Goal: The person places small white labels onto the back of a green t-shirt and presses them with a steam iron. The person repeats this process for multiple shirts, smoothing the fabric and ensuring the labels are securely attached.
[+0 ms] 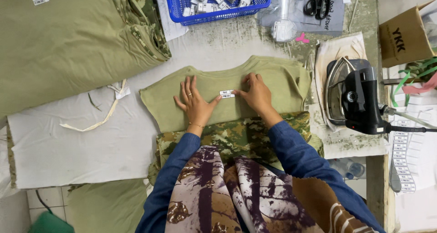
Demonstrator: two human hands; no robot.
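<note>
An olive-green garment (273, 80) lies flat on the white padded table (68, 137), its lower part in camouflage cloth (241, 133). A small white label (227, 94) rests on the olive cloth near the middle. My left hand (195, 103) lies flat on the cloth with fingers spread, its thumb touching the label's left end. My right hand (256, 93) presses on the cloth with fingertips at the label's right end. Both arms wear blue sleeves.
A pile of olive and camouflage garments (68, 37) fills the upper left. A blue basket (218, 5) of small labels stands at the top. A black iron (357, 98) rests on its pad at right, beside a cardboard box (405, 35), scissors (318, 1) and label sheets (403, 160).
</note>
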